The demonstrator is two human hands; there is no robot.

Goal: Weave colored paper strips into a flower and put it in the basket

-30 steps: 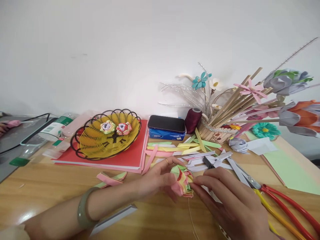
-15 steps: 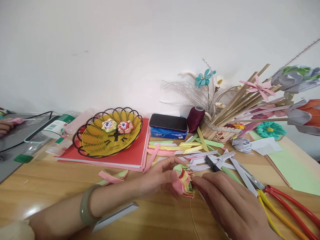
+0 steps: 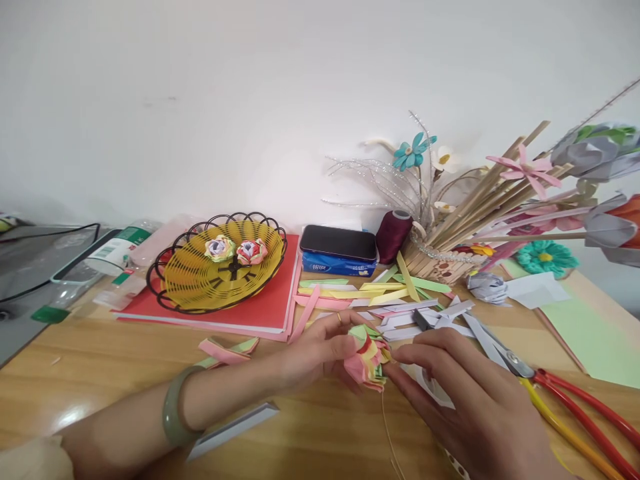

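Tabletop (image 3: 100, 373) of pale wood carries everything. The right hand (image 3: 465, 393) lies low over it, fingers loosely curled, fingertips pinching the right edge of the paper flower (image 3: 367, 357); its wrist runs off the bottom edge. The left hand (image 3: 313, 350) grips the flower from the left, thumb and fingers closed on the folded petals. The flower sits between both hands, just above the table. A thin stem (image 3: 387, 433) drops from it, its lower end cut off. White paper (image 3: 430, 387) under the right hand is mostly hidden.
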